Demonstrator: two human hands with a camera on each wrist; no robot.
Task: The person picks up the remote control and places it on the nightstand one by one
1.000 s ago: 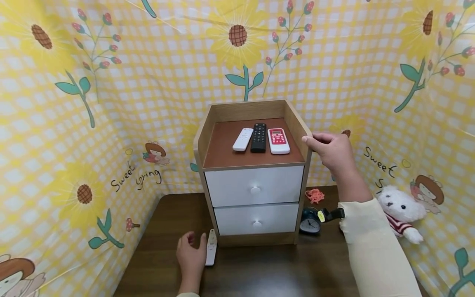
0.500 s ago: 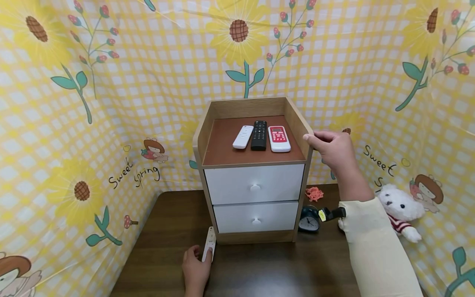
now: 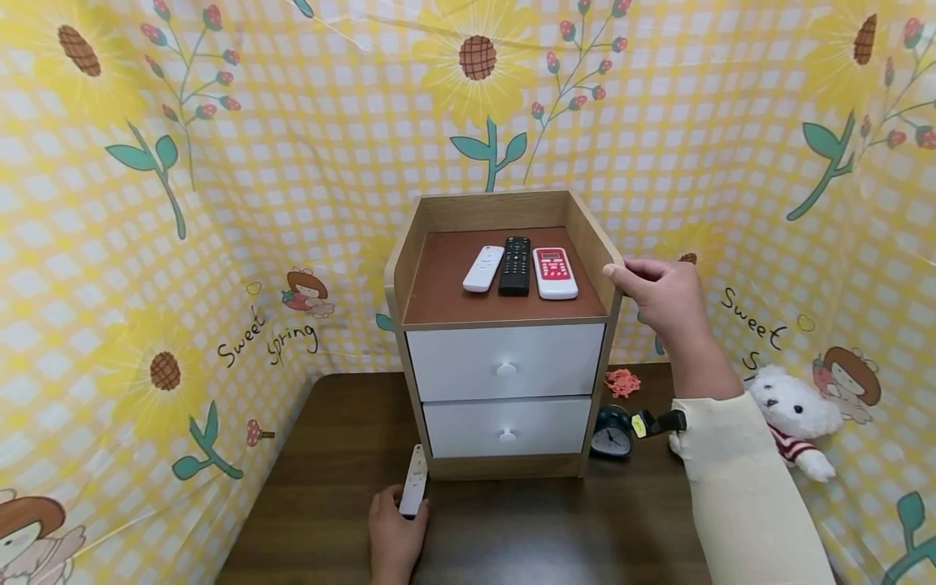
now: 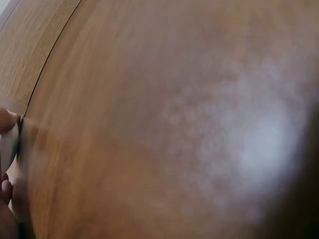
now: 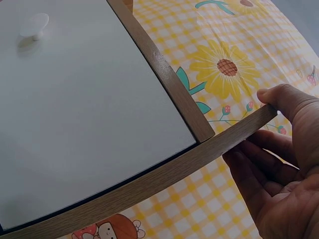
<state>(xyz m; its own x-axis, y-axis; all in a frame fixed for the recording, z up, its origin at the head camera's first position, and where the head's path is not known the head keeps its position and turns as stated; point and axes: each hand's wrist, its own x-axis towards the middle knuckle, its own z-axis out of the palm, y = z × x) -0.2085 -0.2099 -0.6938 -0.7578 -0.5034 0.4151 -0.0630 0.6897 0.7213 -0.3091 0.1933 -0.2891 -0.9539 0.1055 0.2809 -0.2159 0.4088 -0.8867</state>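
My left hand [image 3: 397,538] grips the near end of a slim white remote control [image 3: 414,483], thumb on its right side and fingers on its left. The remote lies along the front left foot of a small wooden cabinet [image 3: 504,467]. In the left wrist view, only a few fingertips [image 4: 6,122] and a bit of white show at the left edge. My right hand [image 3: 669,302] pinches the upper right side panel of the cabinet. The right wrist view shows the thumb over the panel's edge [image 5: 249,124] and the fingers on the other side.
On the cabinet's brown top lie a white remote [image 3: 483,269], a black remote [image 3: 515,266] and a red-and-white remote [image 3: 555,275]. Two white drawers [image 3: 461,366] are closed. Right of it are a clock [image 3: 611,435], an orange crocheted piece [image 3: 622,382] and a white teddy bear [image 3: 793,406].
My left hand has moved from beside the remote to its near end and taken hold of it. The right hand keeps its grip on the cabinet panel.
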